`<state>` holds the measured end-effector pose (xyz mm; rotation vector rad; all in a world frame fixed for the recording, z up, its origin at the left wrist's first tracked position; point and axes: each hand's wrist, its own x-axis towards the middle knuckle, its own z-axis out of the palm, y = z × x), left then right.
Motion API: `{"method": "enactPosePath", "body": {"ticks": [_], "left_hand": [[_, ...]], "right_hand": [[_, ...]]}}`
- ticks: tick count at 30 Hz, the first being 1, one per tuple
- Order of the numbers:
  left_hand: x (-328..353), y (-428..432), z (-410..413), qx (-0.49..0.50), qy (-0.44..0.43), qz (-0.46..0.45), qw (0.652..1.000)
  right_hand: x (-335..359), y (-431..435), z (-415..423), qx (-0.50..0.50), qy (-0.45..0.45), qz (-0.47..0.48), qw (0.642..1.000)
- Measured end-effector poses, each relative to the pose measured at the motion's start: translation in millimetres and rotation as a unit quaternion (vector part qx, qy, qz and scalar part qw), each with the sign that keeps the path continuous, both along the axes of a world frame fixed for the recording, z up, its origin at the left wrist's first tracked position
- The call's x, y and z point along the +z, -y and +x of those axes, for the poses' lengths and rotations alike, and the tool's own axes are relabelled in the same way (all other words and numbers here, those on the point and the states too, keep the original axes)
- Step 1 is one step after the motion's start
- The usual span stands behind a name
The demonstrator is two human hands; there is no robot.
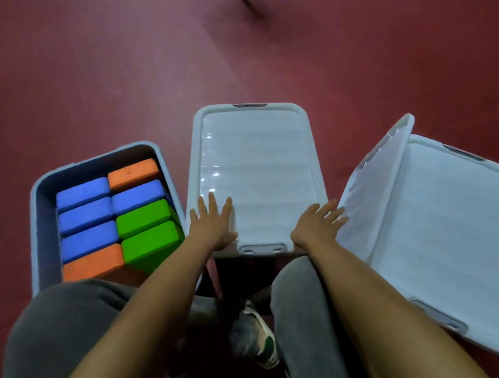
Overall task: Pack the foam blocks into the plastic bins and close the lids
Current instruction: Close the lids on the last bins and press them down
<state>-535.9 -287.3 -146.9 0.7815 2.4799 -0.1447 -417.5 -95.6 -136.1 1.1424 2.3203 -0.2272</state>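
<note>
Red floor (pixel 101 63). Left hand (pixel 211 225), right hand (pixel 318 224) flat, fingers spread, on middle lid (pixel 260 165) near end. Risk: far latch (pixel 249 105) unseated. Spare lid (pixel 372 187), leaning on right bin (pixel 461 231), may topple if nudged.

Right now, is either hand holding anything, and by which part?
Nothing is held: the left hand and right hand lie flat, fingers straight, on the middle lid at its near end.
</note>
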Motion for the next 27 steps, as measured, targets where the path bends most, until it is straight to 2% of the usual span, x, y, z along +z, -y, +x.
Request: {"method": "enactPosePath", "body": {"ticks": [3,7,10,13,16,19,21,23,24,27], "left_hand": [[0.8,-49.6,12.7,-0.061,0.023,0.044,0.997],[11.9,-132.9,45.1,-0.111,0.080,0.091,0.986],[15.7,-174.7,64.1,-0.162,0.083,0.106,0.978],[19.3,-200.7,74.3,-0.212,0.066,0.096,0.970],[24.4,-219.3,85.2,-0.219,0.080,0.094,0.968],[32.1,-236.8,101.8,-0.187,0.160,0.155,0.957],[47.6,-243.2,114.7,-0.129,0.234,0.246,0.932],[66.8,-242.1,118.3,-0.035,0.309,0.331,0.891],[77.7,-239.2,117.1,0.009,0.355,0.339,0.871],[112.2,-220.7,108.4,0.122,0.483,0.277,0.822]], "right_hand": [[5.4,-14.9,-3.1,0.043,0.019,0.094,0.994],[16.0,-42.2,7.3,-0.013,0.039,0.173,0.984],[21.4,-63.4,28.0,0.000,0.020,0.206,0.978],[21.4,-79.7,42.9,-0.032,-0.007,0.188,0.982],[22.0,-94.6,63.2,-0.118,-0.072,0.075,0.987],[25.8,-100.7,85.5,-0.152,-0.200,-0.041,0.967],[35.2,-100.9,90.9,-0.163,-0.256,-0.043,0.952],[52.5,-100.5,86.3,-0.197,-0.317,-0.043,0.927],[64.6,-100.4,83.0,-0.208,-0.352,-0.050,0.911],[99.7,-92.7,65.8,-0.195,-0.408,-0.057,0.890]]}}
